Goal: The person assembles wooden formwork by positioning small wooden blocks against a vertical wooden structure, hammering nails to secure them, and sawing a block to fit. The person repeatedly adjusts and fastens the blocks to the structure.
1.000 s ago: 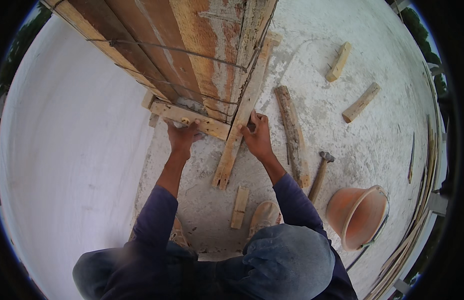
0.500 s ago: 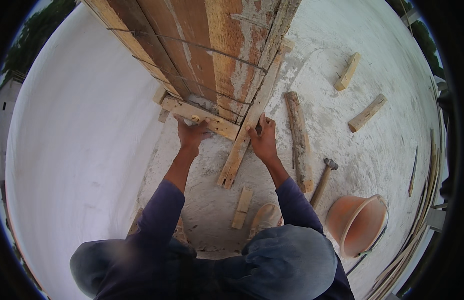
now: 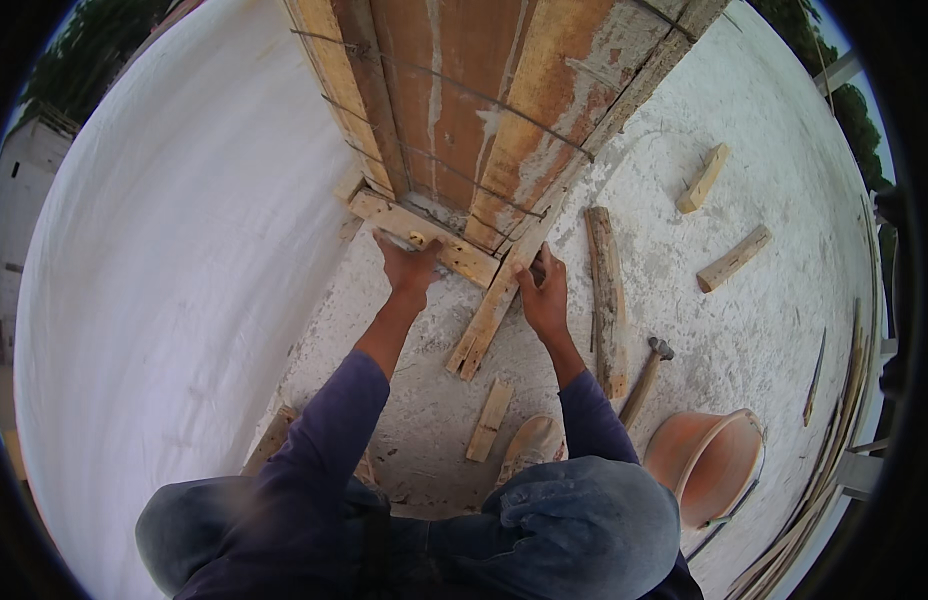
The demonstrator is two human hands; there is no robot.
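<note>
A tall box of wooden boards (image 3: 449,110), bound with thin metal rods (image 3: 464,95), stands in front of me. Across the foot of its near face lies a short wooden batten (image 3: 474,264). My left hand (image 3: 409,270) grips that batten's front edge, thumb and fingers spread along it. A longer wooden batten (image 3: 481,325) runs along the box's right side, its split end toward me. Beside it is my right hand (image 3: 546,298), its thumb near the batten's edge and its fingers half curled, with a gap between thumb and fingers.
To the right lie a rough timber piece (image 3: 606,300), a hammer (image 3: 646,382) and two short wood blocks (image 3: 702,180). An orange bucket (image 3: 674,455) lies tipped by my knee. A small wood offcut (image 3: 490,420) is near my shoe. A white wall (image 3: 184,250) rises at left.
The view has shifted, so the box appears farther right. My right hand has eased slightly off the long batten's edge. The left hand keeps its place on the short batten.
</note>
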